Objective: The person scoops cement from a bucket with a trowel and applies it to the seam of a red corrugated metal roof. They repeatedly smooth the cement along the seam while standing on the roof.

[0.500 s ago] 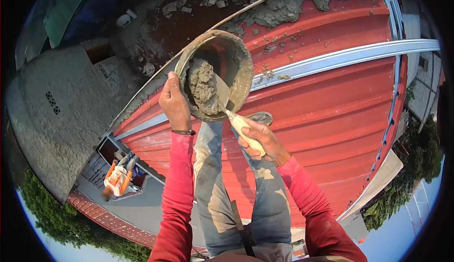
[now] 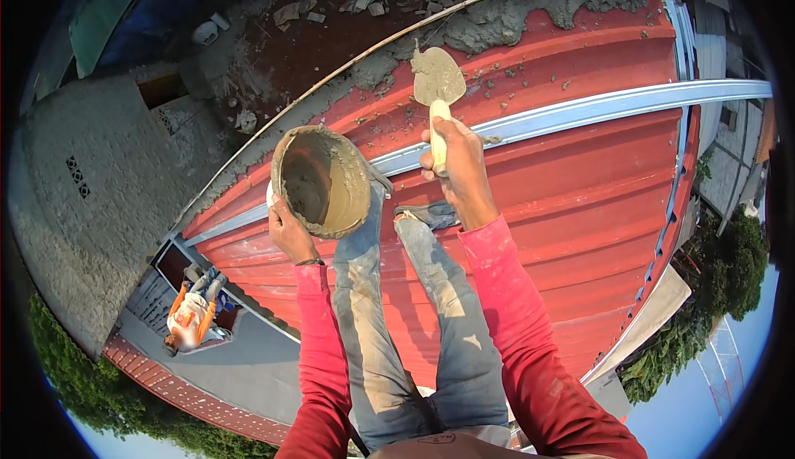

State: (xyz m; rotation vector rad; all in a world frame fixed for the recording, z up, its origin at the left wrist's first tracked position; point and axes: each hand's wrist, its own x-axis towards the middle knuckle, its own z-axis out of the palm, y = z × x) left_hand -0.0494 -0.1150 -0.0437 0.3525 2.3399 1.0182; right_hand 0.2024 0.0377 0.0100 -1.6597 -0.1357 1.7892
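Observation:
My left hand (image 2: 291,231) grips the near left rim of a mortar-crusted bucket (image 2: 352,186), which is tilted so its inside shows. Wet mortar (image 2: 305,187) lies in the bottom. My right hand (image 2: 464,165) is wrapped round the pale handle of a trowel (image 2: 440,86), its blade pointing away from me with grey mortar on it. The blade is over the red metal roof (image 2: 530,186), close to a rough band of mortar (image 2: 480,27) along the roof's far edge. Whether the blade touches that band I cannot tell.
A silvery metal strip (image 2: 596,110) crosses the roof ribs. Past the curved edge board (image 2: 331,78), rubble (image 2: 315,8) lies on lower ground. A grey plastered wall (image 2: 91,169) rises at left. Another person (image 2: 195,314) is at lower left. My shoe (image 2: 429,214) rests on the roof.
The trowel has come out of the bucket with mortar on it and moved away, up and right toward the roof edge. The bucket has shifted left and lower in my left hand.

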